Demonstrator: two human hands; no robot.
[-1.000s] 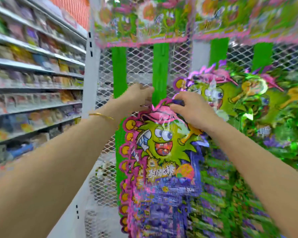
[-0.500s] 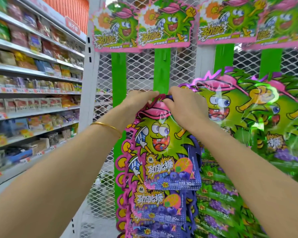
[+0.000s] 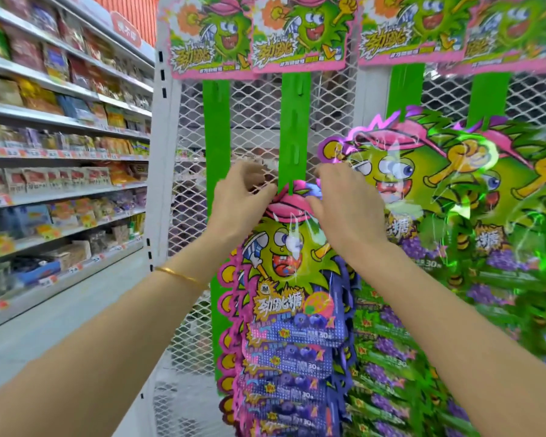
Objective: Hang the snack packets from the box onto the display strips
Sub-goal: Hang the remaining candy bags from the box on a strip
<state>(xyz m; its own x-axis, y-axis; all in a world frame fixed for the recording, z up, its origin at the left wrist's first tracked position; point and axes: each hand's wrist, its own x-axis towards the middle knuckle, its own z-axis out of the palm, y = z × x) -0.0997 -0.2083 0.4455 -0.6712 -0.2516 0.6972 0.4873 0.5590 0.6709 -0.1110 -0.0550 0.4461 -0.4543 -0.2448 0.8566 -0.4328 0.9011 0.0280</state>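
Note:
A purple snack packet (image 3: 292, 247) with a green cartoon face and pink cap hangs at the front of a stack of like packets on the middle green display strip (image 3: 295, 127). My left hand (image 3: 243, 197) pinches the packet's top left edge beside the strip. On the other side, my right hand (image 3: 344, 209) holds the top right, thumb on the pink cap. A green tab of the strip shows between my hands at the packet's top. The box is out of view.
A bare green strip (image 3: 216, 137) hangs to the left on the white mesh panel (image 3: 252, 121). Green grape packets (image 3: 423, 190) crowd the strips at right. Pink header cards (image 3: 297, 33) line the top. Stocked store shelves (image 3: 60, 146) run along the left.
My hands stayed at the packet's top on the middle strip and drew slightly apart, so the strip's tab now shows between them. The view steadied and came closer.

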